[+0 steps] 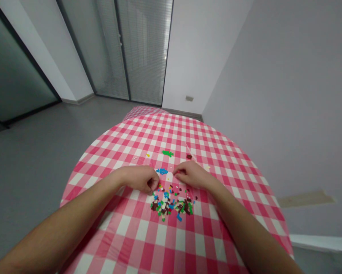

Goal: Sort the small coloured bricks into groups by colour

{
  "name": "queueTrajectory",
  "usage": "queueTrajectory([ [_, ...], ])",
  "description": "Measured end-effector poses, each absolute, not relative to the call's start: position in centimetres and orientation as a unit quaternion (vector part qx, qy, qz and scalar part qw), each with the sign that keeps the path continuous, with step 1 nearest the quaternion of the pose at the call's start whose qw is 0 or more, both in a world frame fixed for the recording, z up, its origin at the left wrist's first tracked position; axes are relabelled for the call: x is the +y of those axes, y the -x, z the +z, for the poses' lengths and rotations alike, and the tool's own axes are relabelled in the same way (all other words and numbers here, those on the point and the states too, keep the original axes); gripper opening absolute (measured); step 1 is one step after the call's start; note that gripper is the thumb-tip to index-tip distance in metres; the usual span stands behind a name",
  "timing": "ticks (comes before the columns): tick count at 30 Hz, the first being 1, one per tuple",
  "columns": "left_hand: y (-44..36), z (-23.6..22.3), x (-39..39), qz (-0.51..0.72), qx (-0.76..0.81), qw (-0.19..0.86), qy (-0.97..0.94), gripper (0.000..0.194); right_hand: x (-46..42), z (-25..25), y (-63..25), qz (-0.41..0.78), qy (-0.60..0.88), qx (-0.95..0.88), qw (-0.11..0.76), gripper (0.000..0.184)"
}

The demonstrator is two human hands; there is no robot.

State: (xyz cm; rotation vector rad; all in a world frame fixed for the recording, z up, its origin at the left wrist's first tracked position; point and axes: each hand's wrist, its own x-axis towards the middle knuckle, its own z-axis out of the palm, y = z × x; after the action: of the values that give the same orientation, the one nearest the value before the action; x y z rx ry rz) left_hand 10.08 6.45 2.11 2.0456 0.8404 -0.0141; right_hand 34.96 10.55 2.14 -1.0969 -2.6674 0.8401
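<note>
A heap of tiny mixed-colour bricks [172, 203] lies on a round table with a red-and-white checked cloth [148, 243]. My left hand [143, 178] rests just above the heap's left side, fingers curled in a pinch; what it holds is too small to name. My right hand [192, 174] lies above the heap's right side, fingers curled with the tips on the cloth. Between the hands sits a small group of blue bricks [162, 171]. Farther back lie a green group [167, 153], a dark brown piece [189, 156] and a yellow piece [148, 155].
The table stands close to a grey wall [287, 114] on the right. Grey floor [31, 160] spreads to the left. A glass door with blinds [136, 49] is at the back. The cloth hangs over the far table edge [142, 111].
</note>
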Motion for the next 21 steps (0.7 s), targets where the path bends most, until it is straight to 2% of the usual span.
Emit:
queueTrajectory([
  [4,-10.1,2.4,6.3,-0.011,0.353,0.438,-0.826,0.012,9.1,3.1,-34.4,0.322,0.305,-0.896,0.007,0.026],
  [7,-10.1,2.5,6.3,-0.016,0.354,0.439,-0.826,0.012,8.2,3.4,-33.7,0.305,0.277,-0.911,-0.012,0.027],
  [11,-10.1,2.3,6.4,-0.014,0.347,0.437,-0.83,0.011,7.7,3.4,-33.3,0.281,0.275,-0.919,-0.015,0.029],
  [21,-10.1,1.9,6.5,-0.015,0.344,0.421,-0.839,0.013,7.3,2.7,-32.6,0.261,0.255,-0.931,-0.023,0.012],
])
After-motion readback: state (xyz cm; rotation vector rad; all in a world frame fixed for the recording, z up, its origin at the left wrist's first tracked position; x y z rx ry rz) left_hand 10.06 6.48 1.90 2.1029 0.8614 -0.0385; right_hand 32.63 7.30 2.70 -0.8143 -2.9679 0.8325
